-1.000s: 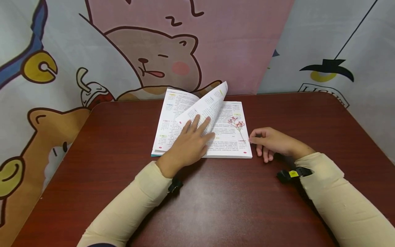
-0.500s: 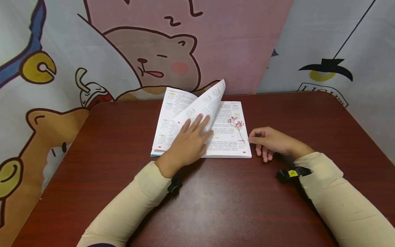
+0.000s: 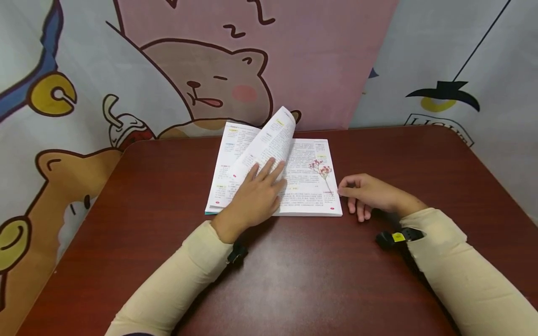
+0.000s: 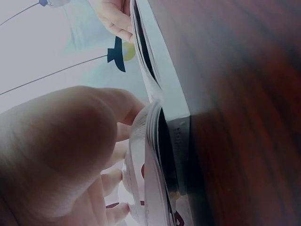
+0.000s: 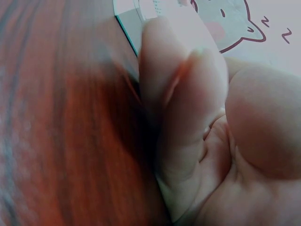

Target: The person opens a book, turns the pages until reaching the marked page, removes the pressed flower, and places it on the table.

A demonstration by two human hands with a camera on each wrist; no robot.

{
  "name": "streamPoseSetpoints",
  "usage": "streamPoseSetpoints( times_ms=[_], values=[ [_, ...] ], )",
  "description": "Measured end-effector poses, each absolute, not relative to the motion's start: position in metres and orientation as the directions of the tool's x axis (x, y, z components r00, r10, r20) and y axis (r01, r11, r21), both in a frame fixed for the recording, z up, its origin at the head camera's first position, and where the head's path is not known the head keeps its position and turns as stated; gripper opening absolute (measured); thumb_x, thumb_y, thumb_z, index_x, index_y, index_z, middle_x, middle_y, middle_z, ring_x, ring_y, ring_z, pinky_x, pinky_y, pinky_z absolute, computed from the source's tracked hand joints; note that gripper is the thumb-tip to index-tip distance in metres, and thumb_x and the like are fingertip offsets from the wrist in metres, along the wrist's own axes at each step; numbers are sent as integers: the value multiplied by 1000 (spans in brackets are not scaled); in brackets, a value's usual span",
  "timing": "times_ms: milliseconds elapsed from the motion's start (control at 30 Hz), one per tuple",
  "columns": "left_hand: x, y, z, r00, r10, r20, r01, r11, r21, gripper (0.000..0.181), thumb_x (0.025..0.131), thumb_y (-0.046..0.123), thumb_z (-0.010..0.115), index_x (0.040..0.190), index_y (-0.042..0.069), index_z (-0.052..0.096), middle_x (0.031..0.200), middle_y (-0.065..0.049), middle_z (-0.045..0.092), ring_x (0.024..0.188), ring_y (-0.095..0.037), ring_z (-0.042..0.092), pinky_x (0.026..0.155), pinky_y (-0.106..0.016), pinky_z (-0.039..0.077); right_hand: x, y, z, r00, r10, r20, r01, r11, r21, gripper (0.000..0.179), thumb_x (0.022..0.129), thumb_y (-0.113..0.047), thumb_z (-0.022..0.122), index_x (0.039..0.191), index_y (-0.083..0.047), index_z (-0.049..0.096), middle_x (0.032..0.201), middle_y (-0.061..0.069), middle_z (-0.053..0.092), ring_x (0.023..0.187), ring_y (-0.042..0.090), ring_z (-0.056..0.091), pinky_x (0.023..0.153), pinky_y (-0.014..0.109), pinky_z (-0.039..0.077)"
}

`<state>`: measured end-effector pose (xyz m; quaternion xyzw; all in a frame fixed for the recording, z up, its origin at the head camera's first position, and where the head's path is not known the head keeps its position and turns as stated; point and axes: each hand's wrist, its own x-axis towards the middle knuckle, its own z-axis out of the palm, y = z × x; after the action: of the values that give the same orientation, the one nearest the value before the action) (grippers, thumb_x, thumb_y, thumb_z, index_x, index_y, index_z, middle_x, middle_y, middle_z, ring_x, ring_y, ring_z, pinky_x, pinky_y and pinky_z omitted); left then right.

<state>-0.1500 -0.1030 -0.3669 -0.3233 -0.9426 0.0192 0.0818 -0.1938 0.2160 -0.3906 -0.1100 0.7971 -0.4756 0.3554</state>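
An open book (image 3: 306,193) with printed text lies on the table, and a sprig of small pink-red flowers (image 3: 321,169) shows on its right page. My left hand (image 3: 254,198) rests on the book near the middle with its fingers spread. Beneath those fingers, a page (image 3: 272,137) stands slanted, its far corner raised and curled over. The thumb and bent forefinger of my right hand (image 3: 371,192) meet at the book's right edge, beside the stem, and pinch there. In the right wrist view, the other fingers (image 5: 188,103) hang loosely curled close to the tabletop.
The book stands near the back edge of a dark red-brown wooden table (image 3: 286,280). Directly behind the table hangs a cloth backdrop (image 3: 328,60) with cartoon animals. Each wrist carries a small black camera strap, such as the right one (image 3: 397,237).
The slanted page has swung to the left, its raised corner moving left and uncovering more of the right page. My left hand has slid slightly left; my right hand stays at the book's edge.
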Motion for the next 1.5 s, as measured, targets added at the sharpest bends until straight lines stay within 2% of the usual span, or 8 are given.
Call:
streamPoseSetpoints(
  times_ms=[233, 467, 600, 800, 1000, 1500],
  values=[
    [-148, -103, -368, -778, 622, 87, 614, 783, -100, 43, 98, 25, 57, 139, 14, 59, 160, -10, 39, 152, -30, 28, 121, -55, 25, -192, 215, -391, -723, -512, -464, 163, 526, -835, 32, 104, -30, 52, 114, 1, 54, 67, 10, 62, 43, 17, 62, 42, 32, 52],
    [-149, -103, -367, -773, 631, 72, 629, 776, -50, 42, 98, 22, 58, 140, 14, 58, 151, -10, 50, 144, -31, 43, 117, -58, 29, -193, 215, -389, -723, -511, -464, 167, 523, -836, 31, 105, -29, 52, 114, 1, 53, 67, 10, 62, 43, 17, 62, 42, 31, 51],
    [-149, -102, -370, -783, 621, 44, 620, 784, -21, 44, 99, 22, 57, 142, 15, 56, 148, -8, 53, 141, -30, 45, 117, -59, 30, -192, 216, -390, -725, -512, -461, 165, 520, -838, 32, 104, -30, 53, 114, 1, 54, 67, 10, 62, 43, 17, 62, 42, 31, 51],
    [-147, -101, -370, -792, 610, 2, 610, 792, 37, 45, 100, 22, 55, 145, 16, 54, 149, -8, 53, 142, -29, 46, 117, -58, 31, -191, 216, -391, -717, -517, -468, 171, 521, -836, 33, 104, -30, 53, 115, 1, 54, 67, 10, 62, 43, 17, 62, 42, 31, 52],
    [-146, -101, -369, -788, 616, 12, 615, 787, 42, 44, 101, 20, 53, 144, 15, 54, 148, -9, 53, 141, -29, 46, 115, -59, 33, -191, 215, -389, -725, -514, -458, 165, 516, -841, 34, 104, -31, 54, 114, 1, 53, 67, 10, 61, 43, 17, 62, 42, 30, 51],
    [-147, -102, -368, -794, 608, -7, 606, 792, 69, 45, 101, 19, 52, 146, 16, 52, 151, -9, 51, 143, -29, 43, 117, -59, 31, -192, 215, -386, -725, -479, -495, 243, 496, -834, 35, 104, -30, 53, 119, 1, 52, 71, 11, 61, 45, 18, 62, 43, 31, 52]
  ],
)
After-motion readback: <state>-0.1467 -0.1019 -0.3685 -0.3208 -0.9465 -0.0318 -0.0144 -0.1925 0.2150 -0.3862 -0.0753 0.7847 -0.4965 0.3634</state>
